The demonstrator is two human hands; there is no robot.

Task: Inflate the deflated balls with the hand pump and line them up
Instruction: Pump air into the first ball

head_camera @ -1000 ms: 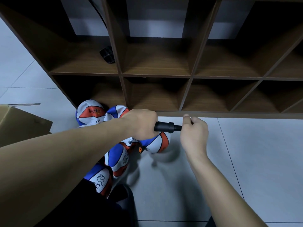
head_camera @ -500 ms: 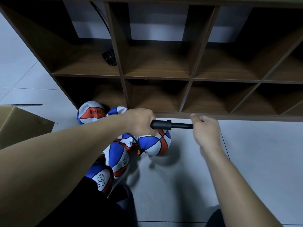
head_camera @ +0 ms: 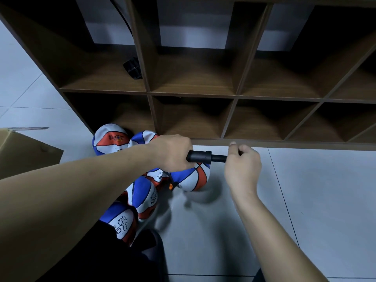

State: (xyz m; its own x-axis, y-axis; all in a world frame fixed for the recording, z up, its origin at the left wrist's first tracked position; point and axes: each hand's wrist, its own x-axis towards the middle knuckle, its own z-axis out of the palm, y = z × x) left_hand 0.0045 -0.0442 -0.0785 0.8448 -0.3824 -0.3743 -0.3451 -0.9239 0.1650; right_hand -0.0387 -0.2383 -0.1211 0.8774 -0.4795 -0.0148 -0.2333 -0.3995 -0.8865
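Head view, looking down at a grey tiled floor (head_camera: 305, 200).

Arms: both forearms enter from the bottom of the frame, the left from the lower left and the right from the lower right, and meet just above centre.

Left hand (head_camera: 173, 152): back of hand up, fingers curled tight around the barrel of the black hand pump (head_camera: 200, 156). Most of the barrel is hidden inside the fist; only its collared end shows to the right of the knuckles.

Right hand (head_camera: 243, 166): fingers curled around the pump's handle end, thumb on top. The handle itself is hidden in the fist. A short stretch of thin black rod shows between collar and right hand. The pump lies roughly level, left to right across the frame.

Balls: a cluster of blue, white and orange-red panelled balls left of centre. Nearest, at lower left, a ball with a thumbs-up drawing (head_camera: 122, 222), partly covered by dark clothing (head_camera: 91, 257). Above it, a ball with vertical lettering (head_camera: 142, 197); the letters "OREN" are readable, the rest is not. Directly under the pump, the ball at centre (head_camera: 191, 178), with a small orange fitting at its lower left. Further back, the ball with an orange panel (head_camera: 109, 139) carries small print too fine to read.

Left edge: a cardboard box flap (head_camera: 24, 153).

Far: a dark wood cubby shelf (head_camera: 193, 94) fills the upper frame; a small black object (head_camera: 133, 68) sits in the upper left compartment.
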